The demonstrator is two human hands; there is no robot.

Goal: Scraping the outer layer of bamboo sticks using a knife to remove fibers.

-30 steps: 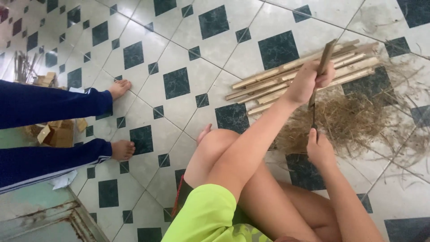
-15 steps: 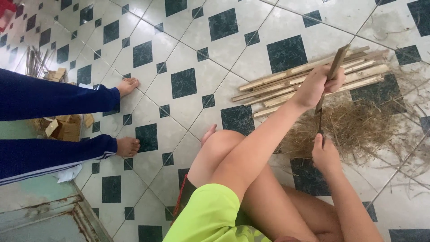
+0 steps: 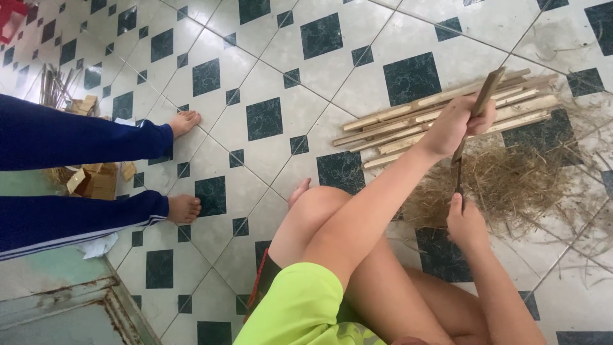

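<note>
My left hand [image 3: 456, 124] is raised and closed on the wooden handle of a knife [image 3: 483, 96]. Its dark blade points down toward my right hand [image 3: 465, 223]. That hand is closed just under the blade tip on a thin strip, too small to make out. Both hands hover over a heap of dry fibre shavings [image 3: 511, 182]. A bundle of split bamboo sticks [image 3: 440, 118] lies on the tiled floor behind my left hand. My bent knee [image 3: 319, 204] is under my left forearm.
Another person's legs in dark blue trousers [image 3: 70, 137] stretch in from the left, with a bare foot [image 3: 185, 121] on the tiles. Wooden offcuts [image 3: 96, 182] lie between those legs. A metal frame edge [image 3: 83, 306] sits at the bottom left.
The view has drifted slightly. Both hands keep the same grip and pose, and the other person's legs have not moved.
</note>
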